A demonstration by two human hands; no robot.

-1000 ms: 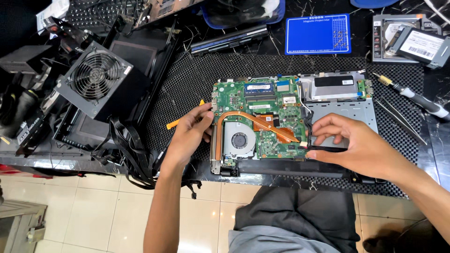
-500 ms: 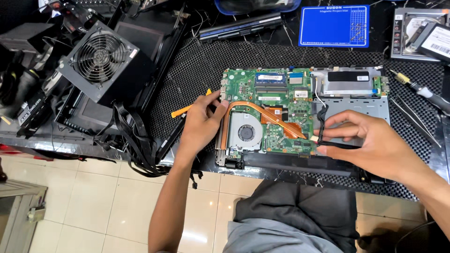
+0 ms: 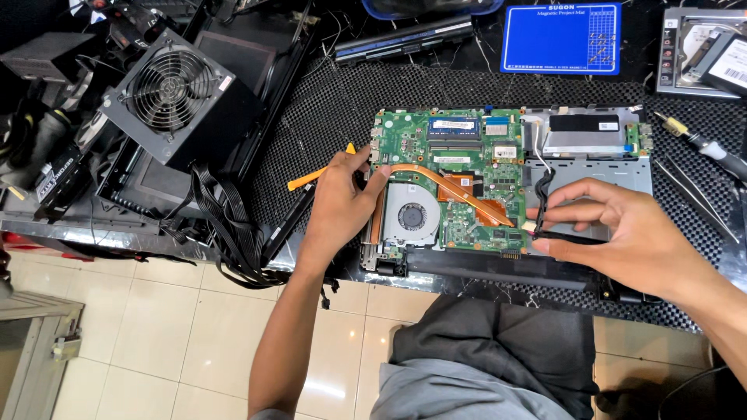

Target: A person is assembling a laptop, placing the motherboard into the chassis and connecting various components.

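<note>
One green motherboard (image 3: 459,167); one cooling fan (image 3: 411,215); one orange pry tool (image 3: 315,176); one power supply (image 3: 179,97); one blue mat (image 3: 560,39); one screwdriver (image 3: 704,146).

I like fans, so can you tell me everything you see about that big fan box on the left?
The fan box is a dark metal computer power supply lying tilted on the black bench, left of the opened laptop. Its upper face has a big round fan behind a wire ring grille. A bundle of flat black cables spills from beside it toward the bench edge. Neither hand touches it; the left hand rests at the laptop's green board.
</note>
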